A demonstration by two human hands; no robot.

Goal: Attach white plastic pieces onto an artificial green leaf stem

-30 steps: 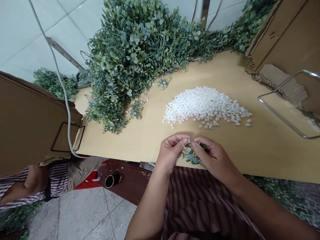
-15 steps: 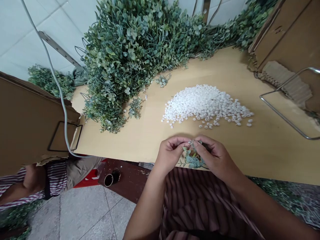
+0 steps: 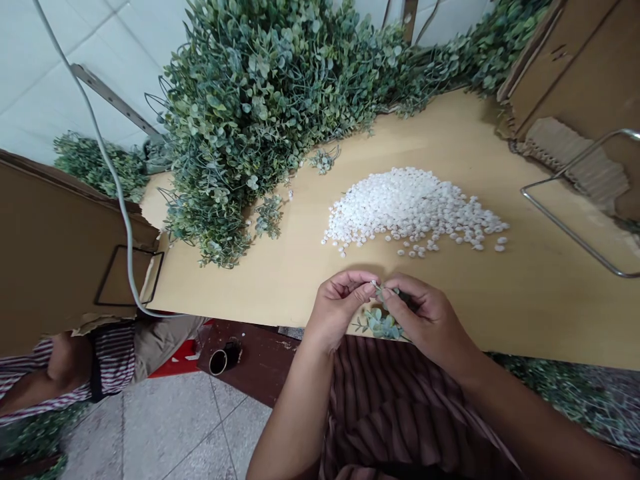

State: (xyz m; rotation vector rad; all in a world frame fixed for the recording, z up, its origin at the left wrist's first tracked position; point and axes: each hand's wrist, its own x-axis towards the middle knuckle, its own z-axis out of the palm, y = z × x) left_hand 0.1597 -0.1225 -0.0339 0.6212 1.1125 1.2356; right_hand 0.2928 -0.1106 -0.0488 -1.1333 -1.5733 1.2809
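My left hand (image 3: 337, 307) and my right hand (image 3: 425, 317) meet at the near edge of the wooden table (image 3: 525, 293). A small green leafy sprig (image 3: 380, 323) hangs under my right hand, whose fingers are closed on its stem. My left hand pinches a tiny white piece (image 3: 373, 285) against the stem's tip. Just beyond my hands lies a heap of small white plastic pieces (image 3: 410, 207).
A big pile of green artificial foliage (image 3: 260, 100) covers the table's far left. Cardboard boxes (image 3: 55, 247) stand at the left and at the right (image 3: 580, 60), the right one by a metal wire frame (image 3: 575, 230). Another person's arm in a striped sleeve (image 3: 55, 367) is at lower left.
My hands stay together at the table edge; the sprig has shifted slightly lower and the fingertips have closed in at the stem's tip. The view has drifted a little.
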